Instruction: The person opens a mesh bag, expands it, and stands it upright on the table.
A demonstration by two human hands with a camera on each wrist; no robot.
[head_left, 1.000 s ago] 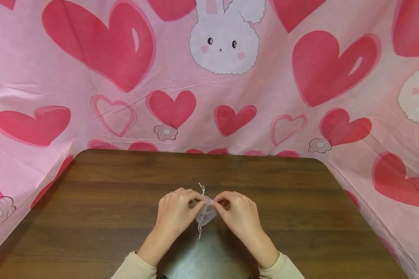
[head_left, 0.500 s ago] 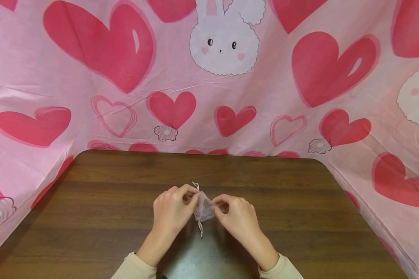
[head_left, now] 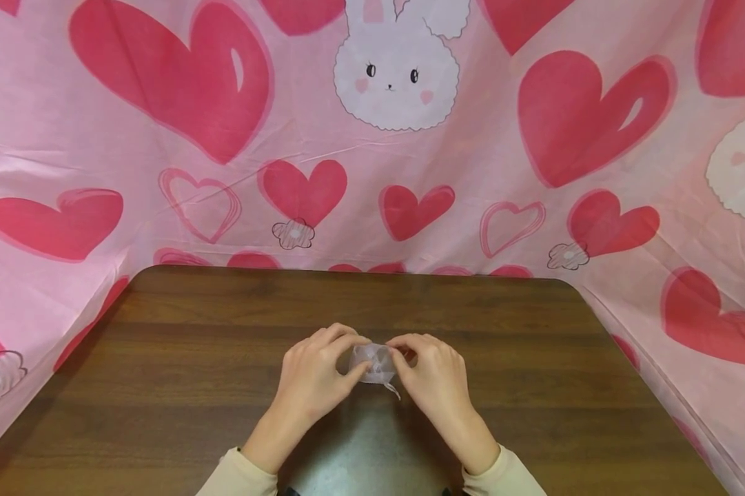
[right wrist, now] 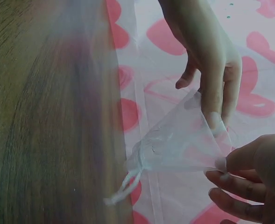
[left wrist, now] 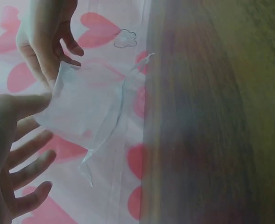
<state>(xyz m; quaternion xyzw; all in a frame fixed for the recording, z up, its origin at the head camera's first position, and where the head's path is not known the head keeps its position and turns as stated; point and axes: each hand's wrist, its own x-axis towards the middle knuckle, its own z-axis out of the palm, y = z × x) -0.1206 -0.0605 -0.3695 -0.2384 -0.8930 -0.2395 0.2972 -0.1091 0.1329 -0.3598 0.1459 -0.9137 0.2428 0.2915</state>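
Note:
A small sheer white drawstring pouch (head_left: 378, 372) is stretched between the two hands, off the table. My left hand (head_left: 313, 375) holds its left edge, thumb and fingers set apart along the mouth. At the opposite edge, my right hand (head_left: 434, 375) pinches the fabric between thumb and index finger. In the right wrist view the pouch (right wrist: 179, 144) narrows toward its gathered cord, and a left finger lies along the mouth. The left wrist view shows the pouch (left wrist: 86, 102) spread flat, with cord ends (left wrist: 86, 170) hanging from both sides. Nothing shows inside the see-through fabric.
Below the hands lies a dark wood-grain table (head_left: 223, 317) with rounded far corners. A pink cloth (head_left: 322, 145) printed with hearts and rabbits hangs behind it and along both sides.
The pouch has turned between the hands, and its visible cord now hangs toward the lower right. The left thumb and fingers have spread wider along the mouth, while the right hand has shifted slightly.

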